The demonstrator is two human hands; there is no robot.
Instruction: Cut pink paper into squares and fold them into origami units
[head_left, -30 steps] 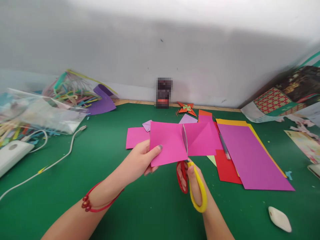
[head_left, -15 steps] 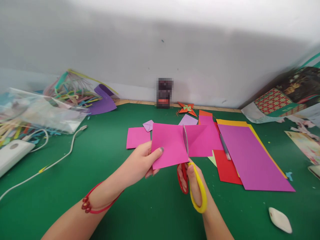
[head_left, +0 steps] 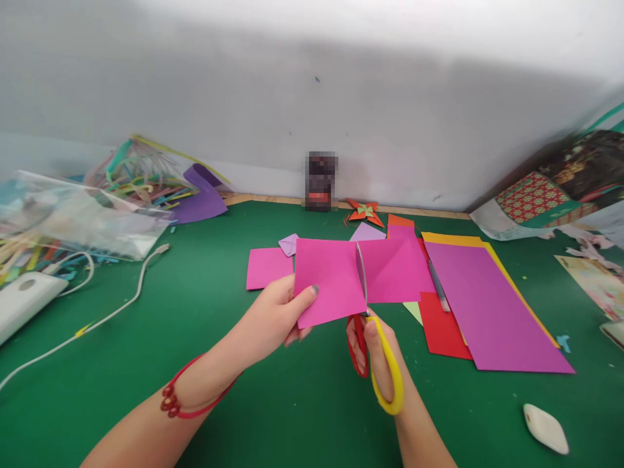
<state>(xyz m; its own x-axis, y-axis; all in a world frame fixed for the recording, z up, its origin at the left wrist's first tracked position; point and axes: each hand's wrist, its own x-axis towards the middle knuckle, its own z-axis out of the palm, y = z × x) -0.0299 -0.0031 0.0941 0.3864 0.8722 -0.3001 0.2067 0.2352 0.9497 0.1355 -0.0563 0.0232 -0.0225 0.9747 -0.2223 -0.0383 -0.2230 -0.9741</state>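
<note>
The left hand (head_left: 277, 312) pinches the magenta paper (head_left: 327, 276) by its left edge above the green table (head_left: 258, 419), apparently to steady it; the right hand (head_left: 383, 364), fingers curled through the handles, holds scissors (head_left: 374, 320) at the cut.

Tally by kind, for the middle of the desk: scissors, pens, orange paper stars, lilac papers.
Scissors: 1, in the right hand
Pen: 1
Orange paper star: 1
Lilac papers: 2, a folded lilac paper at left and a partly hidden lilac paper at right
Total: 5
</note>
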